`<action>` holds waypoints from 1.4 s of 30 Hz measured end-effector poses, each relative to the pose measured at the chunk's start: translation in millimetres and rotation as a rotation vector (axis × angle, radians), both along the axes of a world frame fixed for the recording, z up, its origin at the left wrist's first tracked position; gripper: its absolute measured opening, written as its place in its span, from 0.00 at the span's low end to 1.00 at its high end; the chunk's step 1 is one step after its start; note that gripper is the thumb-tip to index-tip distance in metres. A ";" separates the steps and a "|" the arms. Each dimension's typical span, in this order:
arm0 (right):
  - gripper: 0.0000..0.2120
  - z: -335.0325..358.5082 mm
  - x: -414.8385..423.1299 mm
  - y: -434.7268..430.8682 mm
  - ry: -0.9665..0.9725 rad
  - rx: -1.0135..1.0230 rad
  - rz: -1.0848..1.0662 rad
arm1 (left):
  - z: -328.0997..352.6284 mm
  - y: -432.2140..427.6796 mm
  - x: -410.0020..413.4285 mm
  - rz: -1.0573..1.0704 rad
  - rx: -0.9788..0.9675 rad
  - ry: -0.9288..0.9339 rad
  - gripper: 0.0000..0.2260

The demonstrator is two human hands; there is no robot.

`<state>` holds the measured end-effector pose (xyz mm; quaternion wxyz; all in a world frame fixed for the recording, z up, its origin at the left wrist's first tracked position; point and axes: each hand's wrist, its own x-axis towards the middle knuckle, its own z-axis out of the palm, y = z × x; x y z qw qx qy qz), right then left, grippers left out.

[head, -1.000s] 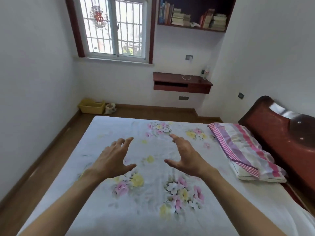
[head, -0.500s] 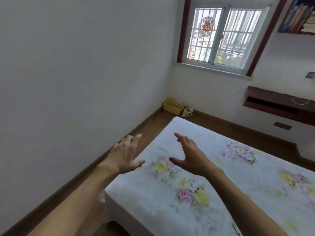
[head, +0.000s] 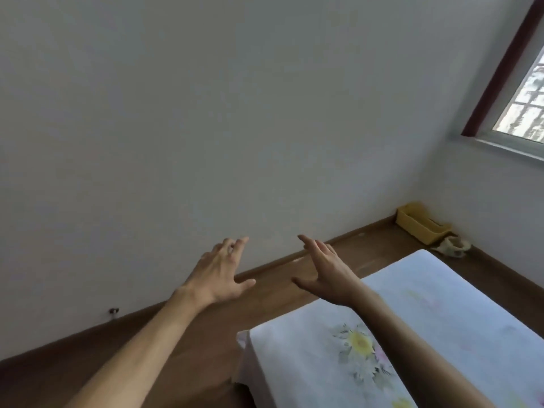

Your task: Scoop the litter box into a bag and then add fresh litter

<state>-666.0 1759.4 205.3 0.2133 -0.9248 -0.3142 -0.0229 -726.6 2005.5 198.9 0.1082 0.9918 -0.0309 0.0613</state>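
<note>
Blank white wall, smooth and matte, filling most of the view. Brown wood floor below, plank grain visible, with a matching brown skirting along the wall foot. Second white wall at right, meeting the first in a far corner. Window at upper right: dark red surround, white frame, barred panes, only partly in view.

Bed at lower right, rectangular with rounded corner, covered by a pale sheet printed with a yellow flower and faint further blooms. Sheet hanging over the near edge toward the floor.

Litter box on the floor in the far corner, against both walls: yellow, rectangular, open-topped, plastic by appearance. Contents not discernible. Bag just beside it on the floor, pale, crumpled, soft in shape; touching or not, cannot tell. Both well apart from the hands.

Small dark fitting low on the wall at left, too small to identify.

Left hand raised above the floor, back toward the camera, fingers spread, thumb out, holding nothing, touching nothing. Right hand raised near the bed's edge, palm turned inward, fingers extended and loosely apart, thumb out, empty. Hands near each other, not touching. Forearms bare.
</note>
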 end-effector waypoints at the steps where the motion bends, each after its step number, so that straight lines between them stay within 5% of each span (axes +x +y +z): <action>1: 0.43 -0.6 7.9 10.1 0.002 -0.001 0.033 | -1.6 8.3 -0.8 0.030 -0.003 0.004 0.42; 16: 0.40 -16.9 93.0 170.4 0.044 0.044 0.303 | -18.4 138.0 25.6 0.279 0.030 0.064 0.42; 29: 0.39 -22.6 185.8 293.8 0.077 0.041 0.225 | -13.3 270.3 130.5 0.193 0.083 0.068 0.41; 42: 0.39 -29.1 297.3 320.6 0.093 -0.003 0.114 | -19.8 312.4 252.5 0.098 0.107 0.083 0.40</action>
